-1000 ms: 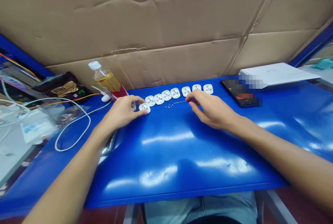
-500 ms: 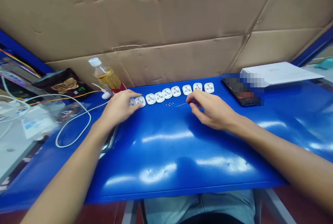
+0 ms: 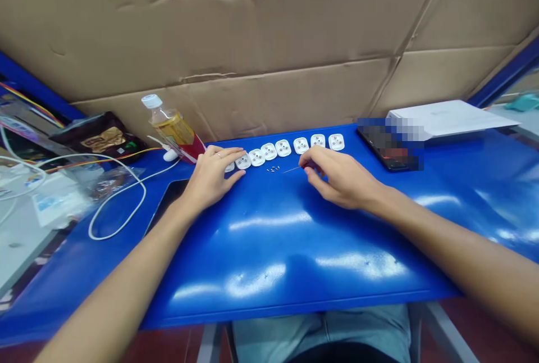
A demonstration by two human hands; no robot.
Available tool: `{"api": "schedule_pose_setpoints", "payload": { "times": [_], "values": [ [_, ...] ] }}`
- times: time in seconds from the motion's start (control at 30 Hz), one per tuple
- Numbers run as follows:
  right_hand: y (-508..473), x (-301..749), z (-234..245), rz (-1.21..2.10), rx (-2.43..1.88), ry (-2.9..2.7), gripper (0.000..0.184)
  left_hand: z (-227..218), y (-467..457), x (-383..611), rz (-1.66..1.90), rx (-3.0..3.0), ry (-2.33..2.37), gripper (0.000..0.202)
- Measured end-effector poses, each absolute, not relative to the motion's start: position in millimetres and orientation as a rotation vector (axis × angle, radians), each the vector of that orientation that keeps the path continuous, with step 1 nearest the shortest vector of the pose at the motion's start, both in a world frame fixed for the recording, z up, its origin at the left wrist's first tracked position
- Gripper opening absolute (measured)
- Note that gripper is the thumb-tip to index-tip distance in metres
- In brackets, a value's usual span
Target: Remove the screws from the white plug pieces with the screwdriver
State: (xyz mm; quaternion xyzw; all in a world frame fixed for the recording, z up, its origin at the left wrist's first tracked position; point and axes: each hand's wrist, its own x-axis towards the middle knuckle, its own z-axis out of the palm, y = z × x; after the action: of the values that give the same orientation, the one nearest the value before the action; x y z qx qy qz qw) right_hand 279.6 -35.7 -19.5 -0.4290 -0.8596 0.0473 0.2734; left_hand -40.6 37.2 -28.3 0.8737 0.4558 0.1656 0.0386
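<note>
A row of several small white socket pieces (image 3: 283,148) lies along the far side of the blue table (image 3: 269,250). My left hand (image 3: 214,175) rests at the row's left end, fingers stretched out over the leftmost pieces and touching them. My right hand (image 3: 339,176) is closed in a pinch on a thin screwdriver (image 3: 295,169) with a dark red handle; its tip points left at a small cluster of tiny screws (image 3: 273,169) in front of the row.
A drink bottle (image 3: 172,128) lies tilted at the back left, with a dark packet (image 3: 99,139) and white cables (image 3: 115,194) beyond it. A dark phone (image 3: 385,149) and a white box (image 3: 446,118) sit at the back right. Cardboard walls the back.
My left hand pushed a white piece left into the row's end, then shifted right and now lies flat over the leftmost pieces. My right hand has barely moved.
</note>
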Motion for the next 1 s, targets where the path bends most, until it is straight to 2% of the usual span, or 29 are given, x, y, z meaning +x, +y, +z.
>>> {"api": "schedule_pose_setpoints", "payload": {
  "times": [0.23,0.47,0.53,0.77,1.0],
  "values": [
    [-35,280,-20,0.103,-1.146,-2.310,0.013,-21,40,-47,0.500,2.684,1.370,0.036],
    [-35,280,-20,0.104,-1.131,-2.319,0.012,-4,24,-36,0.405,2.657,1.039,0.028],
    [-36,280,-20,0.100,-1.117,-2.305,0.009,-2,14,-26,0.368,2.599,1.003,0.031],
    [-44,275,-17,0.022,-0.954,-2.251,0.008,-11,-2,-10,0.414,2.491,0.943,0.059],
    [-46,273,-20,0.027,-0.921,-2.320,0.009,-24,1,-8,0.378,2.472,0.971,0.055]
  ]
}}
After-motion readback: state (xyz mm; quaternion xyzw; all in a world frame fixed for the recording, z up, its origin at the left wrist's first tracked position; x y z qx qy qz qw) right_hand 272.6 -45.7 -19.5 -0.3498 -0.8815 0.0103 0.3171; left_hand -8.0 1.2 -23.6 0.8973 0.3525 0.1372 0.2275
